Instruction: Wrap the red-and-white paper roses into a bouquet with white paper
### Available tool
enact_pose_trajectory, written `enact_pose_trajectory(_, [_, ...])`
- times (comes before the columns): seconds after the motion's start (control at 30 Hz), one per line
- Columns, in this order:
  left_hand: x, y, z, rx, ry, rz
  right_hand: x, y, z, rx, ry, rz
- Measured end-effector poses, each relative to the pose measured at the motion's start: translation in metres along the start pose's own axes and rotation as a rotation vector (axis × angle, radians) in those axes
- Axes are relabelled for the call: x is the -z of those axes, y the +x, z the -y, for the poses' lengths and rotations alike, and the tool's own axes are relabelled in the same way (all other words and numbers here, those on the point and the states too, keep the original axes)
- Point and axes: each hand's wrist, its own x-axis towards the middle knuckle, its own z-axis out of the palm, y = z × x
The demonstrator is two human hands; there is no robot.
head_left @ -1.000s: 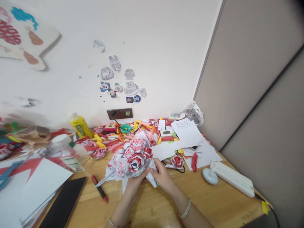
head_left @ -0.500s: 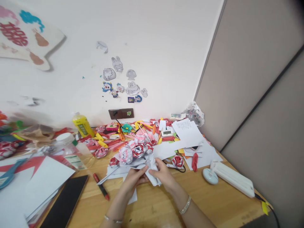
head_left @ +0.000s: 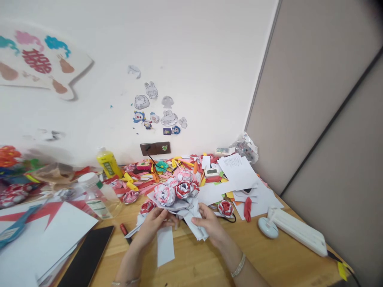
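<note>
A bouquet of paper roses [head_left: 182,189], pink, red and white, is bundled in a white paper wrapper [head_left: 193,217] above the table. My right hand [head_left: 211,225] is closed round the gathered lower end of the wrapper, thumb on top. My left hand [head_left: 155,225] is at the wrapper's left lower edge, thumb and fingers closed on the paper; its fingertips are partly hidden. Below the bouquet a white paper strip [head_left: 165,247] lies on the wood. One loose red rose [head_left: 147,207] sits just beyond my left hand, and another rose [head_left: 225,208] is right of my right hand.
Colourful paper scraps [head_left: 140,179] cover the back of the table. At left stand a yellow bottle [head_left: 109,162] and a clear jar [head_left: 97,197], near blue scissors [head_left: 18,227], a black slab [head_left: 86,255] and a red marker [head_left: 123,230]. A white device [head_left: 296,231] lies right.
My left hand has moved left, away from the gathered end to the wrapper's left edge. My right hand still holds the bouquet. More of the paper strip shows below.
</note>
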Motion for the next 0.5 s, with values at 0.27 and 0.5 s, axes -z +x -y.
enact_pose_trajectory(0.27, [0.014,0.006,0.0,-0.158,0.106,-0.345,-0.003,-0.001,-0.002,0.007,-0.013,-0.009])
enact_pose_trajectory(0.5, [0.016,0.009,-0.005,-0.199,0.068,-0.449,-0.006,-0.003,-0.007,-0.02,-0.028,-0.016])
